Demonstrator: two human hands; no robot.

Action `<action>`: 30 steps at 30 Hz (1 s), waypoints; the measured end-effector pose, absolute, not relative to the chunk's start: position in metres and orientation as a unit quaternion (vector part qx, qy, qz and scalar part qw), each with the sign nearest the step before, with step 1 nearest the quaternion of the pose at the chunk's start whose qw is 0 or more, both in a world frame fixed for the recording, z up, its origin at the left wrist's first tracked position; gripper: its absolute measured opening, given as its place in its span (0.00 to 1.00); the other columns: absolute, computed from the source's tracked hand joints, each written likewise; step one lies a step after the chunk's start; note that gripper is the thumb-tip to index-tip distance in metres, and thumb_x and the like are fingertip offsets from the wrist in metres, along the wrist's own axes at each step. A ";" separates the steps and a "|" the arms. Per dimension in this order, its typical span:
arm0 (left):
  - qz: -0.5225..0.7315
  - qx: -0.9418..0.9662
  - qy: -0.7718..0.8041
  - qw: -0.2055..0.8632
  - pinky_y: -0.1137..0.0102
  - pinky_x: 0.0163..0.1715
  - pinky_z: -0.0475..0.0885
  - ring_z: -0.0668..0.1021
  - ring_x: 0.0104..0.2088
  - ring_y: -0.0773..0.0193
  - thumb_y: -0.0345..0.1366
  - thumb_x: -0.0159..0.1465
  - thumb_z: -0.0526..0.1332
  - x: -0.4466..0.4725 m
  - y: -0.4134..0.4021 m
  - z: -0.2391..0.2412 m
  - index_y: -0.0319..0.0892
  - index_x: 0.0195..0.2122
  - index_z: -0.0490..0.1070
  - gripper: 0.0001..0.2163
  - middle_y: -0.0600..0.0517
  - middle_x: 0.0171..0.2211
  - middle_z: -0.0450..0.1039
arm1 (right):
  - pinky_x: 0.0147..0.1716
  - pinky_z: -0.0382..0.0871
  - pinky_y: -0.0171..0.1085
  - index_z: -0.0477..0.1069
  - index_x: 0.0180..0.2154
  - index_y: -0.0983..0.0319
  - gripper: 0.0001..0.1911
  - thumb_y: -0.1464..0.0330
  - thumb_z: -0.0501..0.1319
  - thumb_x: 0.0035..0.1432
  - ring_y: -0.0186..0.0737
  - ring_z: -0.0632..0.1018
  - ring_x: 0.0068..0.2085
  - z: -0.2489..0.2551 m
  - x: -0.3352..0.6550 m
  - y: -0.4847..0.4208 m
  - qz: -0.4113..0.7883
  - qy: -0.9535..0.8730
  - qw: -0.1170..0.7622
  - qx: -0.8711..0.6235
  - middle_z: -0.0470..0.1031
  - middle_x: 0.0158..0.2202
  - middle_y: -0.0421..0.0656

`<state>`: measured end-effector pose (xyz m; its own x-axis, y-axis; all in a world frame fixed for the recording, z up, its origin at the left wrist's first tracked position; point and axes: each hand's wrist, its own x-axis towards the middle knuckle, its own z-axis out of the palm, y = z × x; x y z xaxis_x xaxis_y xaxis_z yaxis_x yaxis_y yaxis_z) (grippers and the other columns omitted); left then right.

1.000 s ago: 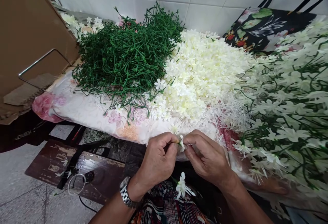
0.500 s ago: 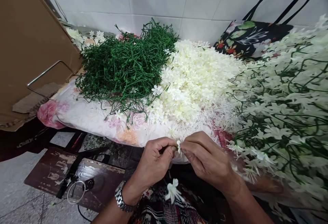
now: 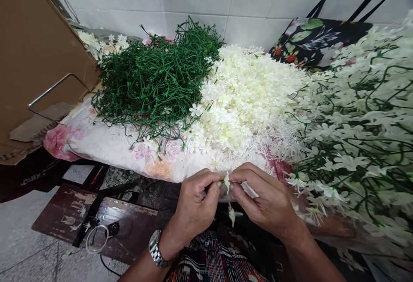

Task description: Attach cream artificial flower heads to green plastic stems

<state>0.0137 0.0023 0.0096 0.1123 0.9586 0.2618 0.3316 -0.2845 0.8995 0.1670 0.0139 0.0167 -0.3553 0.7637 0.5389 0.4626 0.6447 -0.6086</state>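
Observation:
My left hand [image 3: 199,198] pinches the green stem end of a small white artificial flower [image 3: 226,182] between thumb and forefinger. From the other side my right hand [image 3: 261,196] closes thumb and forefinger on a thin pale strand at the flower's front. A second white flower [image 3: 231,215] dangles just below, over my lap. Beyond my hands lie a heap of loose white blossoms [image 3: 248,97], a tangle of green plastic stems [image 3: 155,79] and a scatter of fine white stamens [image 3: 282,140].
Assembled white flowers on green stems [image 3: 361,144] are piled at the right. A floral cloth [image 3: 112,144] covers the surface. A cardboard box [image 3: 38,58] stands at left, a black floral bag [image 3: 319,43] by the wall. Below left are a brown wooden bench [image 3: 129,226] and a clear ring [image 3: 97,239].
My right fingers have drawn slightly away from the flower, with a thin strand between. The dangling flower has swung up and right. The view has shifted a little.

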 end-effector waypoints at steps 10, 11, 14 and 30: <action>0.438 0.659 0.504 0.347 0.76 0.22 0.62 0.68 0.21 0.70 0.23 0.56 0.52 0.017 0.004 0.004 0.39 0.24 0.69 0.09 0.55 0.19 0.65 | 0.25 0.67 0.30 0.64 0.32 0.63 0.06 0.79 0.53 0.56 0.31 0.71 0.27 0.003 0.161 0.016 0.175 -0.796 0.425 -0.394 0.67 0.26 0.40; 0.438 0.655 0.508 0.348 0.76 0.22 0.62 0.68 0.21 0.70 0.23 0.57 0.52 0.018 0.003 0.004 0.39 0.24 0.68 0.09 0.55 0.19 0.65 | 0.25 0.67 0.30 0.63 0.32 0.63 0.06 0.79 0.53 0.57 0.31 0.71 0.27 0.002 0.160 0.016 0.177 -0.795 0.426 -0.394 0.67 0.25 0.40; 0.440 0.647 0.518 0.346 0.76 0.22 0.61 0.67 0.21 0.71 0.23 0.57 0.52 0.020 0.002 0.002 0.39 0.22 0.65 0.09 0.56 0.19 0.63 | 0.24 0.66 0.30 0.63 0.32 0.62 0.06 0.78 0.53 0.57 0.31 0.70 0.26 0.002 0.159 0.017 0.181 -0.792 0.429 -0.396 0.67 0.24 0.39; 0.428 0.571 0.508 0.482 0.77 0.23 0.61 0.64 0.21 0.71 0.28 0.58 0.53 0.012 0.006 0.005 0.39 0.23 0.66 0.07 0.57 0.19 0.61 | 0.27 0.67 0.30 0.65 0.35 0.63 0.04 0.76 0.54 0.59 0.31 0.71 0.29 0.009 0.161 0.016 0.218 -0.790 0.420 -0.389 0.68 0.27 0.40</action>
